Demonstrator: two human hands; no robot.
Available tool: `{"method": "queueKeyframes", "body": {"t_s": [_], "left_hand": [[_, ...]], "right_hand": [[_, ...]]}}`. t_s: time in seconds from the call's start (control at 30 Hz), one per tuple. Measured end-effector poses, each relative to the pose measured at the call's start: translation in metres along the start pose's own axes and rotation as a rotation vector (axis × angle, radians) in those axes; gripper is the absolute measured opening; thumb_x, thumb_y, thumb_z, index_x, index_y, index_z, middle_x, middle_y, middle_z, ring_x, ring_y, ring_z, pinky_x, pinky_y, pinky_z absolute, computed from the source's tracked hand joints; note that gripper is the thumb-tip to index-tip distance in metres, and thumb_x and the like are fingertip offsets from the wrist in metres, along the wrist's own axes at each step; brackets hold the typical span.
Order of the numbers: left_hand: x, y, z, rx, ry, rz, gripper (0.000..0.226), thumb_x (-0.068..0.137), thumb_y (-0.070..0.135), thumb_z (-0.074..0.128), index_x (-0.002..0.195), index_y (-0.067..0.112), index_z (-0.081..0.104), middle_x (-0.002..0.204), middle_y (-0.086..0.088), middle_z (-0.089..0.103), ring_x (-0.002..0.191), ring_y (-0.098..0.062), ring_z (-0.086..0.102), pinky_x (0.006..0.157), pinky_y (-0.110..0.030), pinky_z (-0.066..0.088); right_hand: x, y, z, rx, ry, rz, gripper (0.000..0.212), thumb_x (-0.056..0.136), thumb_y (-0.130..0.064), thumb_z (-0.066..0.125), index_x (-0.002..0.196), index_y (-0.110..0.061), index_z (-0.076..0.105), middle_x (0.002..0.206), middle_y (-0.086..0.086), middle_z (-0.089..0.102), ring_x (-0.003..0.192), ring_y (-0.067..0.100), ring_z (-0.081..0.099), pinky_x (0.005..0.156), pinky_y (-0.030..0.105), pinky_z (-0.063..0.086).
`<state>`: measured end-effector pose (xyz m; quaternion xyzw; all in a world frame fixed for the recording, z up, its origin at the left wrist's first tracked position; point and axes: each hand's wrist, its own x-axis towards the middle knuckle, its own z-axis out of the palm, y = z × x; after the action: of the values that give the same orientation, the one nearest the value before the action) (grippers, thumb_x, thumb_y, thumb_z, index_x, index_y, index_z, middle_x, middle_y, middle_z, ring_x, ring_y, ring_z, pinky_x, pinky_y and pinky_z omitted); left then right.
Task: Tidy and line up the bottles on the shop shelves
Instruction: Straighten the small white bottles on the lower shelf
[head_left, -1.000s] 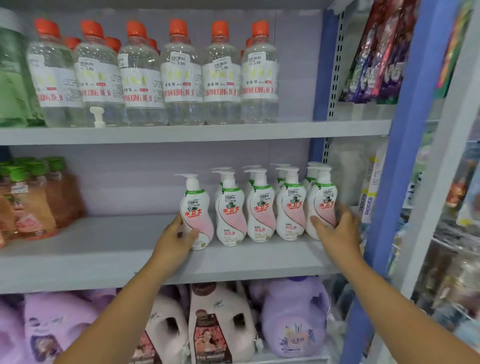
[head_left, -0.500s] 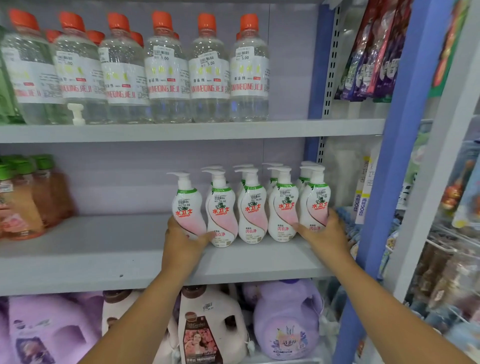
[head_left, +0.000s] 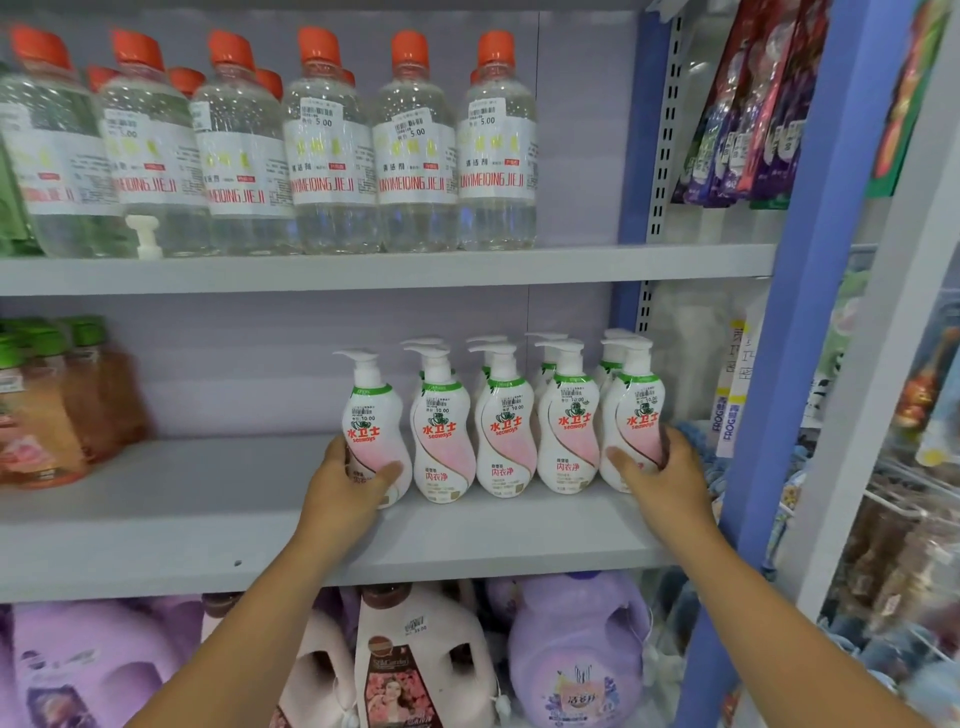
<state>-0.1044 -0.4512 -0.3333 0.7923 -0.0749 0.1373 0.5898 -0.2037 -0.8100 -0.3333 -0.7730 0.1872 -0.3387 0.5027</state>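
Pump bottles (head_left: 503, 431) white-pink; clear bottles' caps (head_left: 410, 48) orange.

Both arms reach forward; left hand (head_left: 345, 480) and right hand (head_left: 662, 475) each seem curled in a grip.

My left hand (head_left: 347, 486) and right hand (head_left: 655, 480) grip the end bottles of the white-and-pink plastic pump bottles (head_left: 506, 441) on the grey metal shelf (head_left: 208, 525).

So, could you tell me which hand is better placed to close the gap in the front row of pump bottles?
The left hand. It grips the leftmost bottle, the one standing slightly apart from its neighbour. The right hand holds the rightmost bottle, already snug against the row.
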Motion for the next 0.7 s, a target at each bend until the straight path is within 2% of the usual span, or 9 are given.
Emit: {"method": "queueKeyframes", "body": {"t_s": [0.1,0.3,0.4,0.57,0.7], "left_hand": [[0.0014,0.0000,-0.0003,-0.008,-0.001,-0.012,0.049,0.082,0.027,0.085,0.120,0.026,0.055,0.105,0.015,0.068,0.095,-0.003,0.065,0.071,-0.017,0.047],[0.0013,-0.0014,0.0018,-0.038,0.012,-0.018,0.051,0.080,0.031,0.087,0.119,0.031,0.055,0.105,0.017,0.068,0.094,-0.001,0.064,0.069,-0.016,0.047],[0.0003,-0.0015,0.0015,-0.053,0.009,-0.019,0.050,0.080,0.031,0.087,0.120,0.033,0.056,0.105,0.019,0.068,0.094,0.000,0.065,0.073,-0.019,0.051],[-0.0019,-0.0069,-0.0064,-0.125,0.053,-0.037,0.055,0.082,0.036,0.084,0.131,0.034,0.058,0.113,0.018,0.067,0.103,0.003,0.064,0.077,-0.017,0.048],[-0.0031,-0.0066,-0.0064,-0.072,0.040,-0.022,0.045,0.084,0.035,0.082,0.121,0.040,0.057,0.105,0.026,0.063,0.098,0.007,0.061,0.072,-0.014,0.045]], "right_hand": [[0.0025,0.0015,-0.0010,0.007,-0.022,0.006,0.056,0.084,-0.038,0.079,0.134,-0.024,0.058,0.131,0.003,0.062,0.119,0.026,0.061,0.104,0.051,0.049],[-0.0003,-0.0024,-0.0016,-0.010,-0.040,0.014,0.051,0.088,-0.036,0.076,0.134,-0.025,0.058,0.128,0.000,0.064,0.117,0.023,0.062,0.104,0.049,0.050],[-0.0022,-0.0052,-0.0021,-0.017,-0.042,0.013,0.051,0.089,-0.035,0.076,0.134,-0.023,0.058,0.129,0.000,0.065,0.118,0.024,0.061,0.105,0.048,0.049],[-0.0054,-0.0054,-0.0019,-0.028,-0.007,-0.001,0.054,0.085,-0.040,0.078,0.133,-0.027,0.057,0.127,-0.003,0.062,0.118,0.024,0.060,0.104,0.049,0.049],[-0.0029,-0.0038,-0.0021,-0.012,-0.021,0.025,0.063,0.079,-0.040,0.083,0.134,-0.027,0.057,0.129,0.000,0.061,0.117,0.024,0.061,0.102,0.051,0.051]]}}
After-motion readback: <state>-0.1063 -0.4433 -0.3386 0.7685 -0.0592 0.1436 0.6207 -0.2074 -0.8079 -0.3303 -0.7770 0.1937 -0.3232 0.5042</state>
